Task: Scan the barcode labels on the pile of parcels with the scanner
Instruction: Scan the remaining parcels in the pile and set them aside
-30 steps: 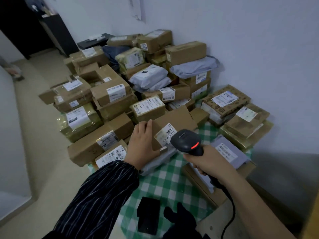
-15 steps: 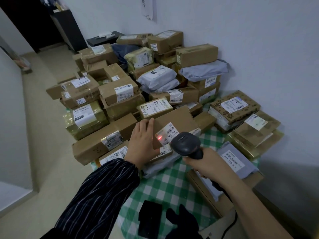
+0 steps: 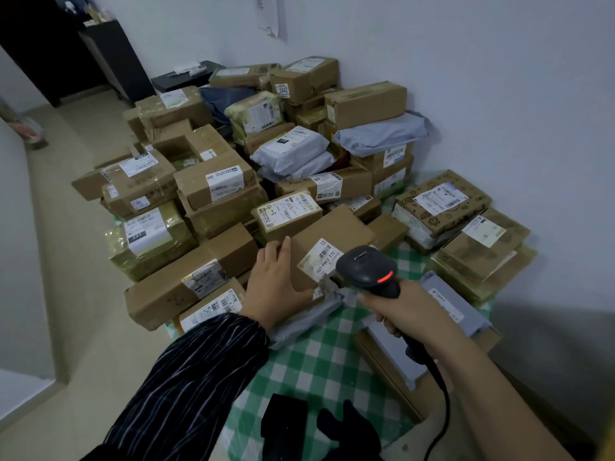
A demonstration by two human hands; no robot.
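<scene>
Beside the label (image 3: 321, 259), the scanner (image 3: 366, 271) has tipped back.

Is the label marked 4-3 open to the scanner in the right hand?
Probably yes: the 4-3 label faces up, uncovered, just behind the box the left hand steadies; the right hand only needs to raise the scanner.

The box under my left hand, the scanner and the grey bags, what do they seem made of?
Box: likely cardboard, matte brown, with folded edges. Scanner: seemingly hard black plastic, a smooth moulded shell with faint sheen. Grey bags: probably thin plastic film, wrinkled and slightly glossy.
</scene>
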